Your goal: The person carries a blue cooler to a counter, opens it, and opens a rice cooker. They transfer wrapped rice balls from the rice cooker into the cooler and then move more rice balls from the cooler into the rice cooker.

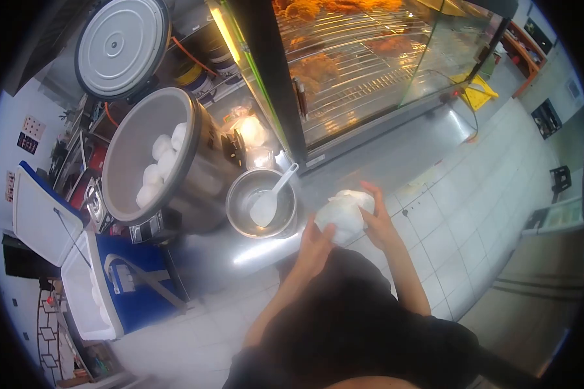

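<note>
A white, rounded bundle is held between both hands in front of the body, its top edge uneven. My left hand grips its lower left side, with the fingers curled against it. On the right side, my right hand presses the bundle with the thumb while a finger reaches over the top. To the left of the hands stands a metal bowl with a white rice paddle leaning in it. Several white round bundles lie inside the large open cooker beyond the bowl.
A glass display case with fried food on racks stands ahead. The cooker's round lid is raised at upper left. An open blue cooler sits at lower left. A yellow object lies at far right.
</note>
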Demonstrator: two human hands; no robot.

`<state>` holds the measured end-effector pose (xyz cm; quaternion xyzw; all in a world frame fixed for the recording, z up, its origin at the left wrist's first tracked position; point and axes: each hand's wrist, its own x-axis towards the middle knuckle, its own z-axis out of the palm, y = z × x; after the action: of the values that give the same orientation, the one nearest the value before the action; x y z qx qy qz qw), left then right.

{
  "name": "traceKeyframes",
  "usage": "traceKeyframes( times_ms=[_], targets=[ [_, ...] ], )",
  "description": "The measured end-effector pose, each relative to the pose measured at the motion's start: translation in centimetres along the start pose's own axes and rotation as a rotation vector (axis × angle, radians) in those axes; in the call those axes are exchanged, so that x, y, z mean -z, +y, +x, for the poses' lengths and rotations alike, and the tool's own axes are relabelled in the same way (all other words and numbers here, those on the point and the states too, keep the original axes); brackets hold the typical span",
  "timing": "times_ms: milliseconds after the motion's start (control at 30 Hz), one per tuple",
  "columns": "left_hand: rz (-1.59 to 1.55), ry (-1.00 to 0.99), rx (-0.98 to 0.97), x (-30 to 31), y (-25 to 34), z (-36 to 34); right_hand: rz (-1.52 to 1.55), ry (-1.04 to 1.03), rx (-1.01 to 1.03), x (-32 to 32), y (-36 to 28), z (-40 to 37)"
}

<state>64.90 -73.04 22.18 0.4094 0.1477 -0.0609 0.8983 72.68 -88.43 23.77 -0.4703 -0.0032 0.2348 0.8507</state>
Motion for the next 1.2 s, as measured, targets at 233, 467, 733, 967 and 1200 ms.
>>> traceKeyframes(
  times_ms=[233,467,733,967,1200],
  targets=[
    [-0.227,0.092,0.106,1.8,-3.9,4.1,-0.149,0.479,0.095,4.2,2.9,0.8],
    [0.219,0.401,0.067,9.6,-9.2,12.5,-0.679,0.667,0.316,9.0,2.8,2.4],
    [0.903,0.572,-0.161,5.9,-6.2,15.2,-1.137,0.309,0.707,4.9,3.6,8.8],
    [1.063,0.570,-0.365,7.0,-8.7,15.2,-1.363,0.367,0.863,4.8,7.3,10.7],
    [0.924,-0.583,0.059,4.5,4.6,1.8,-1.677,0.112,0.767,8.9,7.9,10.3]
  ],
)
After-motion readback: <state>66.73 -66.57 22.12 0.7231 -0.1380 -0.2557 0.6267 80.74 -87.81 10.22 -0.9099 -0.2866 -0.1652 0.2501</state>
